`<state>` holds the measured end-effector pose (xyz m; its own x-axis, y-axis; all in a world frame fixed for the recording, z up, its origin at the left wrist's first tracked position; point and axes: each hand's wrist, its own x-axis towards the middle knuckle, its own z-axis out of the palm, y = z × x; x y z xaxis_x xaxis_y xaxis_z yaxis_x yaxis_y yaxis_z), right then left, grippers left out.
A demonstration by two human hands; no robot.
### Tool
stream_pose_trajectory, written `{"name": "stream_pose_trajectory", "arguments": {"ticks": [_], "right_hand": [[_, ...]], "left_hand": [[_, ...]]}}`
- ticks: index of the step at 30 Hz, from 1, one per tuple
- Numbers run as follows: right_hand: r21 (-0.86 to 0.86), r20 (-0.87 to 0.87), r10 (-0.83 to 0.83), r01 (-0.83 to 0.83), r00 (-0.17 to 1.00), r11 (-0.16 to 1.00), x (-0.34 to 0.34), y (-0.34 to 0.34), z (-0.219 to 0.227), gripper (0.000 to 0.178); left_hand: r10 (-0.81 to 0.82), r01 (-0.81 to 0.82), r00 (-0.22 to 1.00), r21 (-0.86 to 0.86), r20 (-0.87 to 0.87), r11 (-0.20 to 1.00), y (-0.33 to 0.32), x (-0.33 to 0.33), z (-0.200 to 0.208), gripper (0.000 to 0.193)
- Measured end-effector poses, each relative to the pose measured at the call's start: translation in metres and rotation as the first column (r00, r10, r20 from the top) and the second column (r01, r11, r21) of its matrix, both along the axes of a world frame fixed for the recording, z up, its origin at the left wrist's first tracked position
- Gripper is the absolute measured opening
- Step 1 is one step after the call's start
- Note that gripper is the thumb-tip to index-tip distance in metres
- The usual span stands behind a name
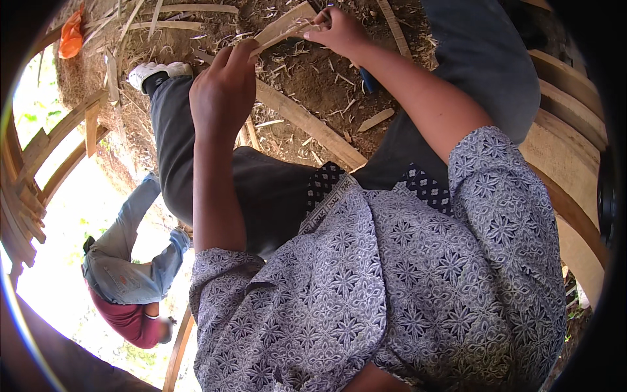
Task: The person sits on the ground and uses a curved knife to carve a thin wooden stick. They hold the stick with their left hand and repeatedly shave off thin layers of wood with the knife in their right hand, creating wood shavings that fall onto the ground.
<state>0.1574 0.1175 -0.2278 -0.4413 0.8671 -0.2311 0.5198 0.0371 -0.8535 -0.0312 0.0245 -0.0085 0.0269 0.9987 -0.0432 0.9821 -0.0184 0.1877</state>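
Note:
A thin pale strip of wood or bamboo stretches between my two hands over the ground. My left hand is closed around its near left end, with the back of the hand hiding most of the grip. The far right end is pinched between the thumb and fingers of my right hand. Just behind the strip lies a wider flat piece of wood. A long plank slants across the ground between my legs. Below my right wrist shows part of a blue object, its kind unclear.
Shavings and a short wood offcut litter the soil. Curved planks stand at the left and right. An orange cloth or bag lies far left. Another person in a maroon top and jeans is at lower left.

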Motion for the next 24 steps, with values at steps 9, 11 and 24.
{"name": "stream_pose_trajectory", "arguments": {"ticks": [9,11,24], "right_hand": [[-0.483,-0.155,0.043,-0.113,0.987,0.868,0.0,-0.004,0.061,0.045],[-0.471,-0.158,0.068,-0.136,0.985,0.872,0.003,-0.004,0.066,0.038],[-0.275,-0.272,0.182,-0.257,0.945,0.926,0.004,-0.021,0.083,0.033]], "left_hand": [[0.1,-0.08,0.902,-0.065,0.42,0.995,-0.009,0.003,-0.014,0.025],[0.185,-0.113,0.878,-0.186,0.442,0.976,-0.007,0.012,-0.008,0.025],[0.209,-0.192,0.848,-0.086,0.487,0.978,-0.007,0.01,-0.029,0.015]]}}
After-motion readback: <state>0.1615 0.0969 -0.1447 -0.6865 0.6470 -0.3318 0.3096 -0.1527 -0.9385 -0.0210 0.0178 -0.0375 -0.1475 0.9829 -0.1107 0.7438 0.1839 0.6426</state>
